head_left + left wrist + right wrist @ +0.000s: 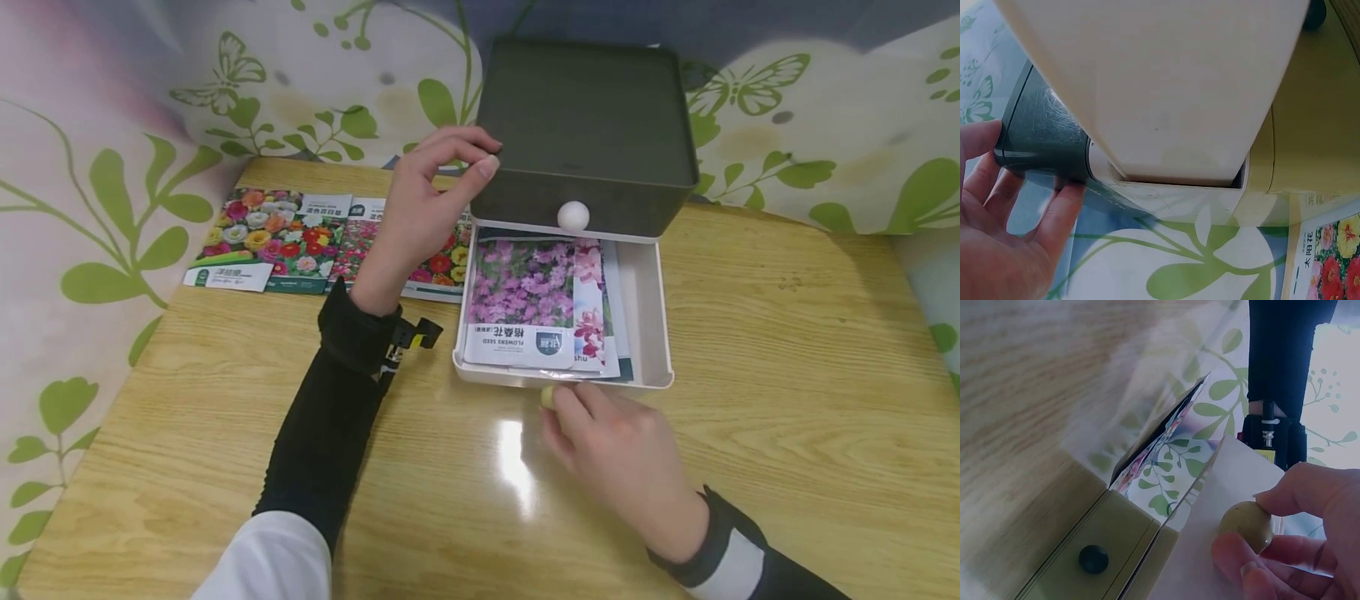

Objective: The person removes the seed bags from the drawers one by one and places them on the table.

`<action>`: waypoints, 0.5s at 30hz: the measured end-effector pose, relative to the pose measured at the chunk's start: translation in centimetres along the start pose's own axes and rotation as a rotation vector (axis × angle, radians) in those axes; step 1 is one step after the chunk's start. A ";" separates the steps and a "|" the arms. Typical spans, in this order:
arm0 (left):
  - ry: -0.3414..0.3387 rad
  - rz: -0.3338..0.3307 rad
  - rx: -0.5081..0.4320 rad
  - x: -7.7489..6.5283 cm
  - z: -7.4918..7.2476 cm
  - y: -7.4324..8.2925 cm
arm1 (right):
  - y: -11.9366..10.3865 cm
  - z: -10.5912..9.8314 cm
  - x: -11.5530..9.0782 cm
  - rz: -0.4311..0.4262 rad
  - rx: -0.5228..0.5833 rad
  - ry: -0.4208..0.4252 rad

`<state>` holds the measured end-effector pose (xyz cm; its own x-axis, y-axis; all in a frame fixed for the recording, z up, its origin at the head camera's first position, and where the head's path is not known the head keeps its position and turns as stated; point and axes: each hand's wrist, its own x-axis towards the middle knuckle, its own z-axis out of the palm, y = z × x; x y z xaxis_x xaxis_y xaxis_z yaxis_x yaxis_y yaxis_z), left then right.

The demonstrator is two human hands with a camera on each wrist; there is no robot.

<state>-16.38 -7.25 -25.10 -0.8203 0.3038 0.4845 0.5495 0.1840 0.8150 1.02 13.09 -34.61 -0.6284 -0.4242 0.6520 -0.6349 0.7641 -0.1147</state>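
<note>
A small stacked drawer box has a dark green top section [588, 112] with a white knob [573, 216]. Below it a white drawer [658, 321] is pulled out, holding flower seed packets [523, 279]. My right hand [626, 442] pinches this drawer's round yellowish-green knob [1246, 526] between thumb and fingers. My left hand [427, 204] touches the top section's left front corner; in the left wrist view its fingers [1060, 215] spread fairly straight against the dark green side.
More flower seed packets [277, 242] lie in a row on the wooden table [787, 358], left of the box. An olive lowest drawer [1129, 534] with a dark knob [1094, 559] sits under the pulled-out one. Leaf-patterned wall covering [315, 92] stands behind.
</note>
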 end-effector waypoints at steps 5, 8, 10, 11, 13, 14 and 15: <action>0.002 -0.003 0.001 0.0 0.0 0.0 | -0.3 -0.1 -0.2 -0.003 0.005 0.002; 0.003 -0.004 0.001 0.0 -0.1 0.0 | -0.3 -0.1 -0.3 0.000 0.008 -0.002; 0.002 -0.003 0.001 0.0 0.0 0.0 | -0.3 -0.1 -0.3 -0.001 0.012 -0.003; 0.001 -0.001 0.000 0.0 0.0 0.0 | -0.3 0.0 -0.3 -0.001 0.012 -0.002; 0.000 0.001 -0.001 0.0 0.0 -0.1 | -0.3 0.0 -0.4 -0.002 0.015 -0.002; 0.000 0.003 -0.001 0.0 0.0 -0.1 | -0.3 0.0 -0.4 -0.004 0.018 0.000; -0.001 0.004 -0.001 0.0 0.0 -0.1 | -0.3 0.0 -0.4 -0.005 0.020 -0.002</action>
<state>-16.45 -7.29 -25.11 -0.8181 0.3051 0.4874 0.5525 0.1818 0.8135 1.44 13.05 -34.86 -0.6264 -0.4287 0.6510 -0.6466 0.7522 -0.1268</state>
